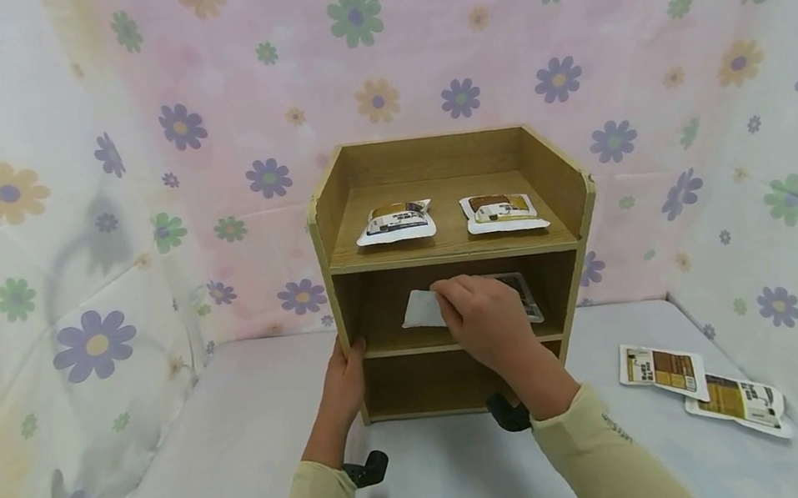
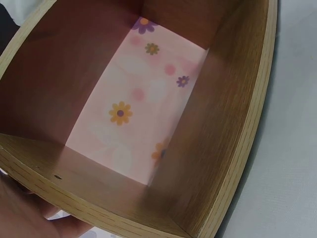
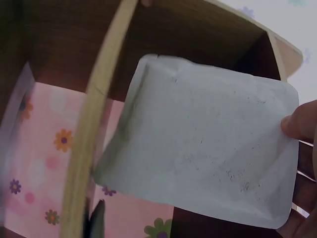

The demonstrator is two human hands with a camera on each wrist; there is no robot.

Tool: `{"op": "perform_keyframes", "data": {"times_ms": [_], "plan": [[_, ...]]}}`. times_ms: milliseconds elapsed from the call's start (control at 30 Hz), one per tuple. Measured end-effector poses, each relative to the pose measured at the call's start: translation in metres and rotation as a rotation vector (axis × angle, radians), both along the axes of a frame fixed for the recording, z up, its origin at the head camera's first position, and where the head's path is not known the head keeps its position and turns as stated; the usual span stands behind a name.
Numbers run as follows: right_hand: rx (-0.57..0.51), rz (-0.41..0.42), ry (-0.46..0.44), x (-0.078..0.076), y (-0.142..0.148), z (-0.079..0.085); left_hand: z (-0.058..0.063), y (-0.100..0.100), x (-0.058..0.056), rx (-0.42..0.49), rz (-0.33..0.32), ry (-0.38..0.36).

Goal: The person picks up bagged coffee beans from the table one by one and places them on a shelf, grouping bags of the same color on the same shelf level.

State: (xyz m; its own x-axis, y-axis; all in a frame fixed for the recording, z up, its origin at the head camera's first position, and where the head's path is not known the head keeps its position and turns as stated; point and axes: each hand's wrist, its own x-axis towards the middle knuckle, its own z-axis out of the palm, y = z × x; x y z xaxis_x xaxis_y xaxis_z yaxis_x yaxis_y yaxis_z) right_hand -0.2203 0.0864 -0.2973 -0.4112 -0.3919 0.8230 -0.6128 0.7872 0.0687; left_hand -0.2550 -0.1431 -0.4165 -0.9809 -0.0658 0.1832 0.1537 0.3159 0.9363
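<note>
The right hand (image 1: 487,317) is pinching a flat white foil pouch (image 1: 424,310) into the wooden shelf unit's (image 1: 334,232) middle compartment, needing release next, while the left hand (image 1: 344,378) is gripping its side

A shelf unit (image 1: 456,267) stands mid-desk (image 1: 209,476); two packets (image 1: 395,222) (image 1: 503,212) lie on its top shelf, two more (image 1: 661,371) (image 1: 741,403) on the desk to its right.
</note>
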Motion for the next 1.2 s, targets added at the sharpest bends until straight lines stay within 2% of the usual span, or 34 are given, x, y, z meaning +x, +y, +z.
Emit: {"op": "perform_keyframes", "data": {"times_ms": [500,867,1200], "plan": [[0.051,0.092,-0.075,0.012,-0.020,-0.026,-0.003,-0.001,-0.002,0.008,-0.010,0.001],[0.166,0.019,-0.124,0.008,-0.028,-0.045,-0.001,0.000,-0.001,0.013,-0.007,0.015],[0.193,-0.019,-0.152,0.001,-0.032,-0.055,0.001,0.001,0.000,0.020,0.005,0.011]]}}
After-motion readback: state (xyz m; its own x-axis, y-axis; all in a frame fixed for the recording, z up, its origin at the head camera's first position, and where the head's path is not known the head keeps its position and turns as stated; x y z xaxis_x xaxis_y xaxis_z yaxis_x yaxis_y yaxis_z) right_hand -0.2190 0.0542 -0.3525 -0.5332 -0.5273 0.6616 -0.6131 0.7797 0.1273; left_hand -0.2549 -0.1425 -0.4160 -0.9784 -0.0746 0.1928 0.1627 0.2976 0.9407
